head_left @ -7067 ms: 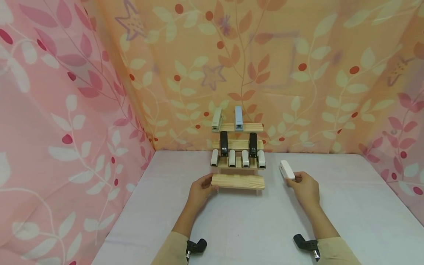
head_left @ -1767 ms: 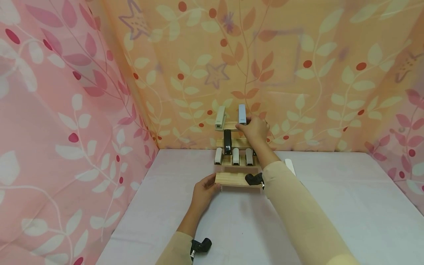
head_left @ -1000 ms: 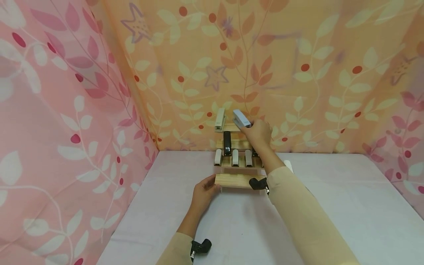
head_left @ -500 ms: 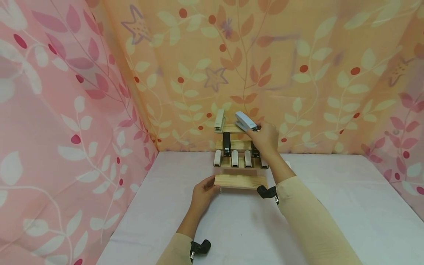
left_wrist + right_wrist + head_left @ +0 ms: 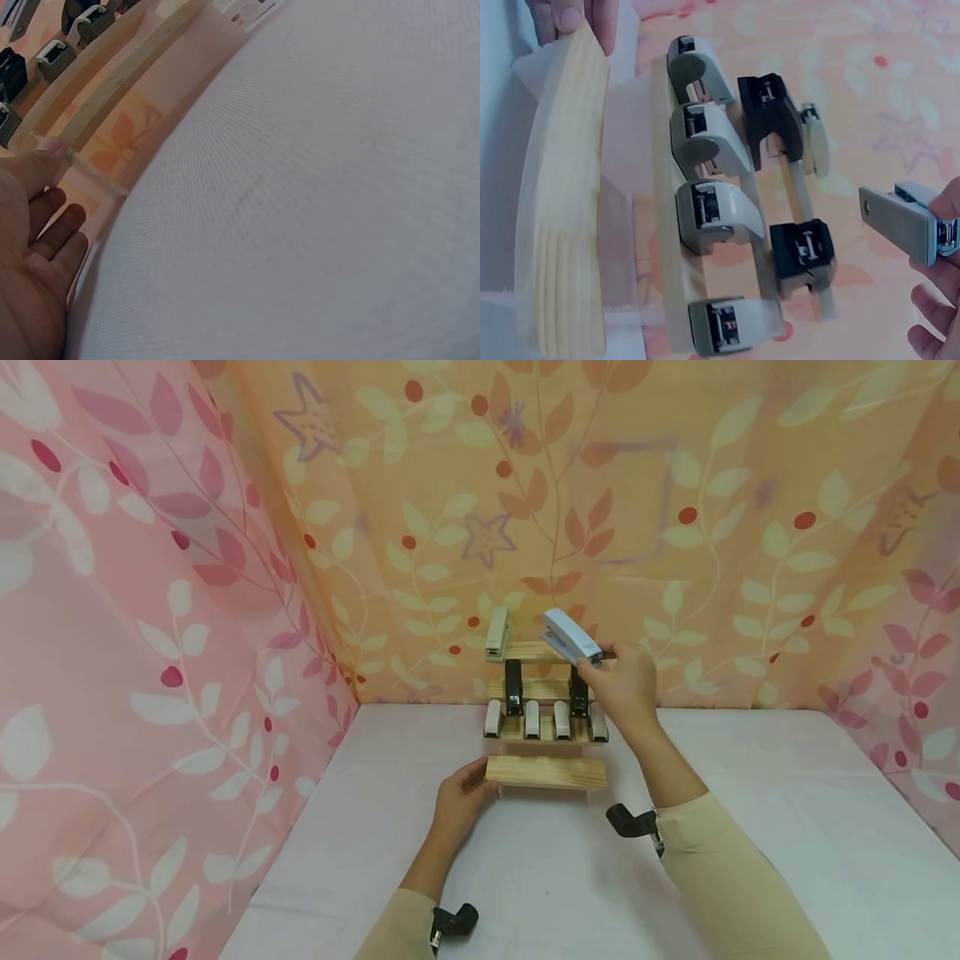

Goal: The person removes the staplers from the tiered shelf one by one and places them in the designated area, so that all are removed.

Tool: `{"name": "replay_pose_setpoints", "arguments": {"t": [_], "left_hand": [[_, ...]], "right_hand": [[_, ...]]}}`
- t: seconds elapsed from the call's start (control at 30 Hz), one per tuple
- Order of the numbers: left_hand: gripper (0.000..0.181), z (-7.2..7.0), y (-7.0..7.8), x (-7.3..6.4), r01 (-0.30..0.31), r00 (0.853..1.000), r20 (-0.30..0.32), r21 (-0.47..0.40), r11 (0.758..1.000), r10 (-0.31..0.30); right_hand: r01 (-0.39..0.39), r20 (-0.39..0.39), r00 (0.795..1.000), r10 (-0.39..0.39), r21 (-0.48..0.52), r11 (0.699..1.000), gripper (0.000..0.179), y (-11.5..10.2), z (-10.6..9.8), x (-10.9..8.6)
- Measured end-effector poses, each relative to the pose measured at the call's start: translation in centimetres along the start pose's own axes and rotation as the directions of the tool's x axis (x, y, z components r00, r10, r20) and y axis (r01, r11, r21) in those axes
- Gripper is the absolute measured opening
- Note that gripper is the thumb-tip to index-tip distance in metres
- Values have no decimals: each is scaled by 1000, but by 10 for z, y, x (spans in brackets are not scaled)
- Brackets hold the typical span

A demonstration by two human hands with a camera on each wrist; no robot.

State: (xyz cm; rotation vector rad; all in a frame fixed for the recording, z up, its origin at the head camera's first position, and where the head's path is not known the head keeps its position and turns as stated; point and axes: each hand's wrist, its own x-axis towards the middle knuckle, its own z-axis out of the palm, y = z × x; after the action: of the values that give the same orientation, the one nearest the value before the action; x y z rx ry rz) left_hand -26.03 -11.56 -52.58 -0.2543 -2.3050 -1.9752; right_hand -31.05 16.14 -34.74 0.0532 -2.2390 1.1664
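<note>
A light blue stapler [image 5: 572, 633] is pinched by its rear end in my right hand [image 5: 628, 685], tilted, just above the right side of the top shelf [image 5: 534, 652]. In the right wrist view the stapler's flat grey base [image 5: 900, 225] faces the camera. My left hand [image 5: 456, 802] grips the left end of the bare lowest board [image 5: 546, 772] of a stepped wooden rack, thumb in front. A pale green stapler [image 5: 497, 632] stands at the top shelf's left. Two black staplers [image 5: 513, 687] occupy the shelf below, and several white staplers [image 5: 532, 719] line the one under that.
A white cloth covers the table [image 5: 540, 877]. The rack stands near its back edge, close to an orange patterned curtain [image 5: 420, 485]. A pink patterned curtain [image 5: 150, 693] hangs at the left. Clear supports [image 5: 622, 180] hold up the rack's boards.
Earlier my right hand held a white stapler at the table's right; later that stapler lay there. My right hand has since lifted the light blue stapler off the top shelf, moving right. The left hand stays.
</note>
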Motion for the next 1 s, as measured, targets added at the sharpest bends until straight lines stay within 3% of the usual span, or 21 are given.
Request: {"name": "replay_pose_setpoints", "arguments": {"t": [0.07,0.3,0.63,0.87,1.0], "left_hand": [[52,1,6,-3,-4,1000,-1,-13,1000,4],[56,1,-22,6,-21,1000,-5,-25,999,21],[54,2,-22,6,-17,1000,-17,-8,1000,17],[55,1,-21,7,-11,1000,-26,10,1000,11],[54,2,-19,6,3,1000,-30,40,999,-2]], "right_hand": [[10,-7,1000,-10,10,1000,40,1,-6,-4],[-6,-25,1000,8,58,998,37,4,-29,-21],[-13,-71,997,10,-37,999,38,18,-64,-48],[1,-126,992,-10,-71,997,36,39,-85,-64],[-29,-140,990,17,-90,996,37,51,-93,-73]]}}
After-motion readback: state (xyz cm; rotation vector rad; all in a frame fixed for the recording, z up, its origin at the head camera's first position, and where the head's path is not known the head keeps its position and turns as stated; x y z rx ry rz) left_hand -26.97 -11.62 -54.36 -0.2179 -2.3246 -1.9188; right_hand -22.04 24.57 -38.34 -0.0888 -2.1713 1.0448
